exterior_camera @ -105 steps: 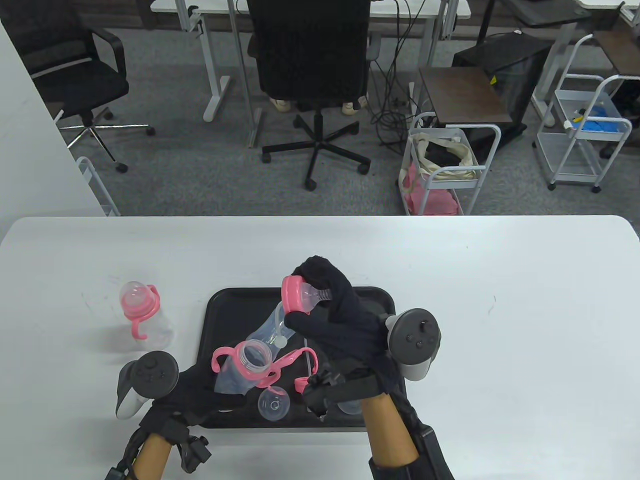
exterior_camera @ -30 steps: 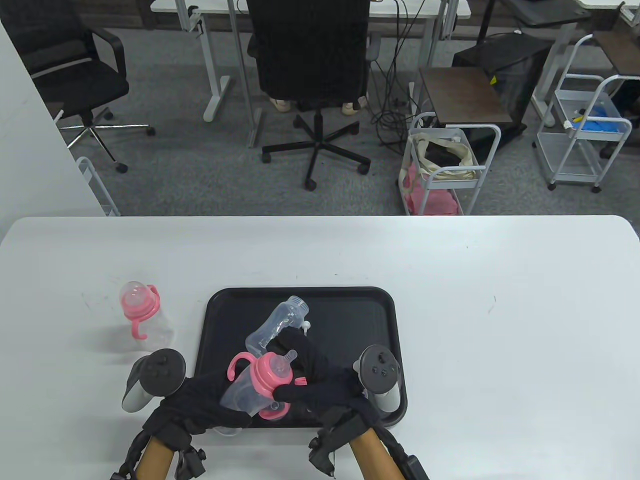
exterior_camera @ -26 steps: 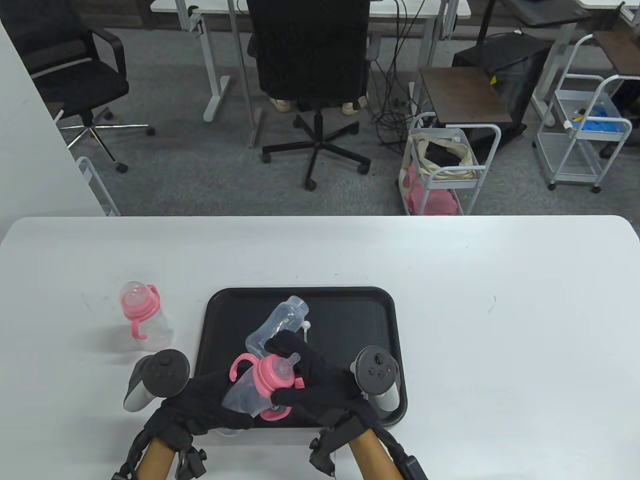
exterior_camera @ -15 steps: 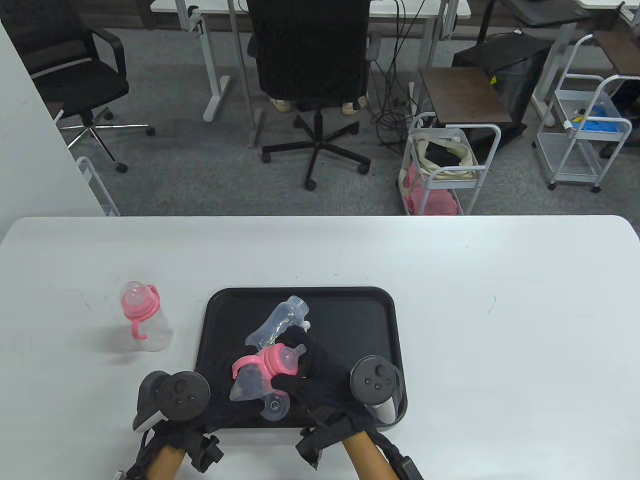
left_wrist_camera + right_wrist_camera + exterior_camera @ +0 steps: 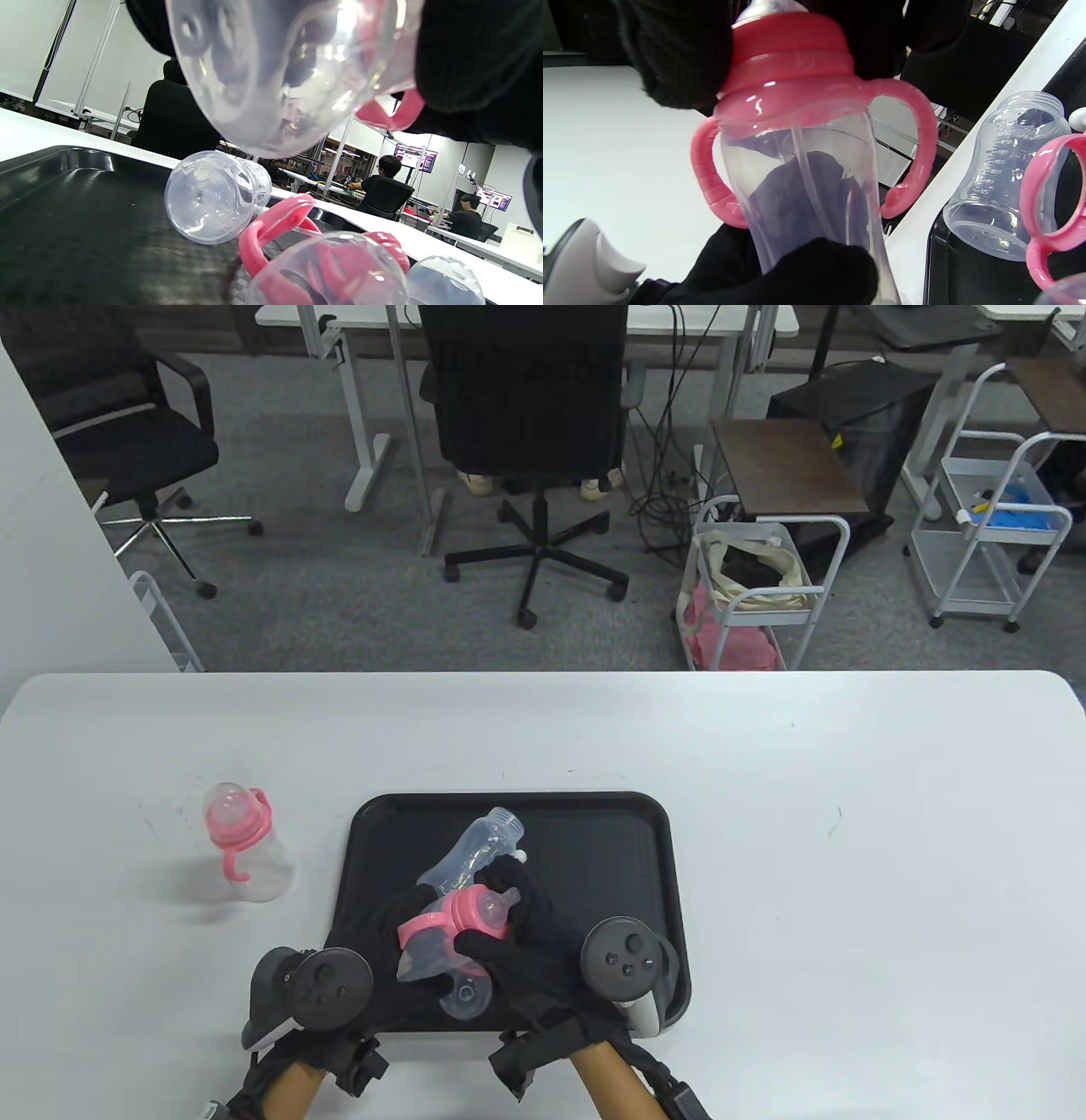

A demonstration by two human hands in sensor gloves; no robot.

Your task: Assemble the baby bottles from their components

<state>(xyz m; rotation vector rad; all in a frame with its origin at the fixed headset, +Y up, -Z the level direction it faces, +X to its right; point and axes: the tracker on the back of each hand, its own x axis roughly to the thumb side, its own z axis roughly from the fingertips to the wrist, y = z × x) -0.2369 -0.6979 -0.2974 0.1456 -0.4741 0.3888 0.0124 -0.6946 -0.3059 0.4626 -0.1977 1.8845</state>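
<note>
My left hand (image 5: 373, 976) wraps the lower body of a clear plastic baby bottle with a pink collar and two pink loop handles (image 5: 441, 937), fingers closed around it; in the right wrist view those dark fingers show through the clear wall (image 5: 806, 199). My right hand (image 5: 543, 950) grips the pink screw cap with its clear teat (image 5: 482, 909), fingers (image 5: 678, 51) clamped round the cap's rim. The bottle hangs tilted above the near part of the black rectangular plastic tray (image 5: 611, 848), teat pointing toward 1 o'clock.

Just under the bottle, at its 6 o'clock, a clear domed cap (image 5: 465, 994) lies on the tray, with a loose pink handle ring (image 5: 275, 224) touching it. In the left wrist view a second clear dome (image 5: 445, 281) sits beside them.

Farther out, at 12 o'clock from the held bottle, a bare clear plastic bottle body with a threaded neck (image 5: 475, 848) lies on its side on the tray, neck toward 1 o'clock. A small white plug (image 5: 519, 857) rests just beside it.

Off the tray, at 10 o'clock on the white table (image 5: 848, 814), a finished clear bottle with pink handles and a clear cap (image 5: 242, 840) stands well apart.
</note>
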